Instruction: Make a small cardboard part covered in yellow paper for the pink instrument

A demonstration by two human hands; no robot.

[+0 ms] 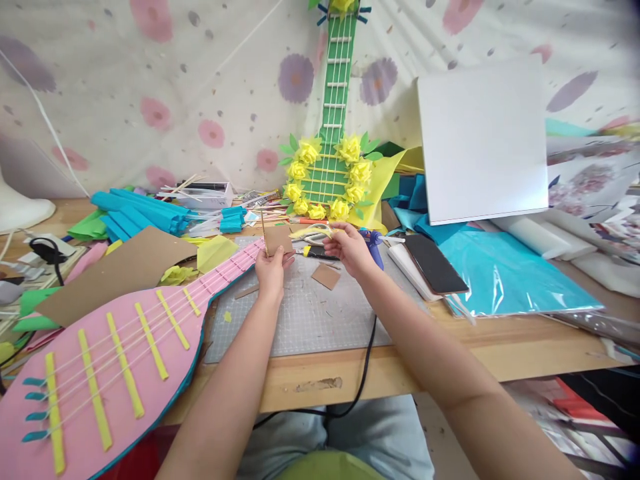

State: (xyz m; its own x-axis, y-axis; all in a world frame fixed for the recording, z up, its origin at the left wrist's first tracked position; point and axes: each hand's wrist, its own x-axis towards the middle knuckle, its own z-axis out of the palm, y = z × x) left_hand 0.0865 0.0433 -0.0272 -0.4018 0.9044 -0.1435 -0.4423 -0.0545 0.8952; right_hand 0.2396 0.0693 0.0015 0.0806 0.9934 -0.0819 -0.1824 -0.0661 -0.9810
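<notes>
My left hand (pixel 273 270) grips a small piece of brown cardboard (pixel 277 237), held up with a thin upright edge at its left side. Between the fingers of my right hand (pixel 347 247) is a thin, looped pale-yellow strip (pixel 311 231), whose left end reaches close to the cardboard. Beneath the hands lies a grey gridded cutting mat (pixel 300 330). A loose cardboard square (pixel 326 275) rests on it, and a black-and-yellow tool (pixel 320 253) lies behind, partly hidden by my right hand. Just right of that hand is a blue glue gun (pixel 374 248).
A pink paper guitar-like instrument (pixel 125 360) covers the left front. Behind stands a green one (pixel 330 157) with yellow flowers. Rolled blue paper (pixel 145 210) and a cardboard sheet (pixel 115 273) lie left. Rightward are a dark phone (pixel 435 263), a blue pack (pixel 515 273) and a white board (pixel 485 147).
</notes>
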